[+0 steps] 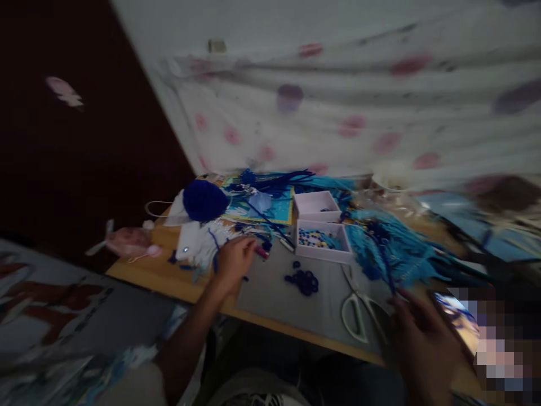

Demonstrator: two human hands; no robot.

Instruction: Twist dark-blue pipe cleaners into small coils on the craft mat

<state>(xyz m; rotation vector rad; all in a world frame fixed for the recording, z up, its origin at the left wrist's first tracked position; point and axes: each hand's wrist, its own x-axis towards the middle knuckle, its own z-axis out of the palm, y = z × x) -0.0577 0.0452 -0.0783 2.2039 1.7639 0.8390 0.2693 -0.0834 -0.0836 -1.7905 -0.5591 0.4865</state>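
My left hand (pixel 237 260) is closed at the left of the table, its fingertips on a small magenta lighter (pixel 262 252). A strand of dark blue cord lies beside that hand. At the right, my right hand (pixel 422 332) is blurred and closed, pinching a dark blue cord (pixel 389 276) that runs up toward a heap of light blue tassels (pixel 401 248). Between my hands lies a knotted dark blue cord piece (pixel 305 282) on the grey mat (pixel 266 293). White-handled scissors (pixel 355 316) lie just left of my right hand.
Two white boxes stand mid-table; the nearer box (pixel 323 256) holds beads. A ball of blue yarn (pixel 205 200) sits at the back left, with white tassels (pixel 211 234) before it. A lit phone (pixel 459 318) lies far right. The table's wooden front edge (pixel 296 332) faces me.
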